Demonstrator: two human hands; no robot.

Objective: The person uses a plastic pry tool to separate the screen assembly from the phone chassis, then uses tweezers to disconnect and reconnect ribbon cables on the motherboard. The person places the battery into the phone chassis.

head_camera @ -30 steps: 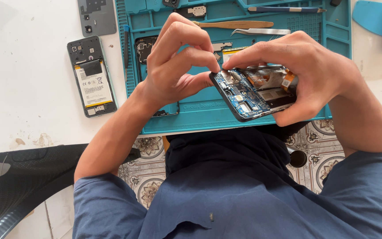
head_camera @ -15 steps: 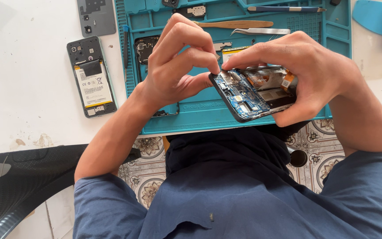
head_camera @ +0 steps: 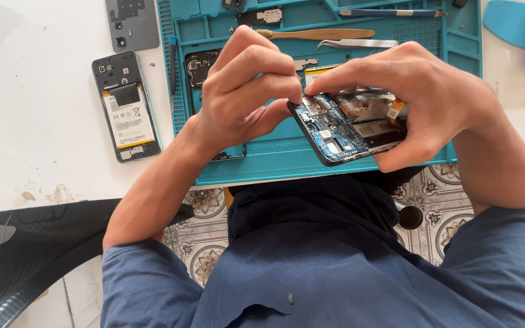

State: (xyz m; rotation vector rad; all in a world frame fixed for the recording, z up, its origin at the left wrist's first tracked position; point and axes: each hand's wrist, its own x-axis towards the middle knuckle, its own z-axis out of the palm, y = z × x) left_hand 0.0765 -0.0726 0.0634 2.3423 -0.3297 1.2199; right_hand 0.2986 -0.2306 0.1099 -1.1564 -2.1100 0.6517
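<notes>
Right hand [head_camera: 420, 103] holds opened black smartphone w/ exposed blue circuit board [head_camera: 335, 130] over teal silicone repair mat [head_camera: 274, 159]; left hand [head_camera: 244, 91] fingertips pinch narrowly at its top edge.

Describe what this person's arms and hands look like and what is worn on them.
Both hands are bare: the left hand and the right hand show no gloves, and no rings or watch can be seen. The forearms are uncovered too. Dark blue sleeves of a loose shirt end near the elbows, rumpled at the edges. Fingernails look short.
</notes>
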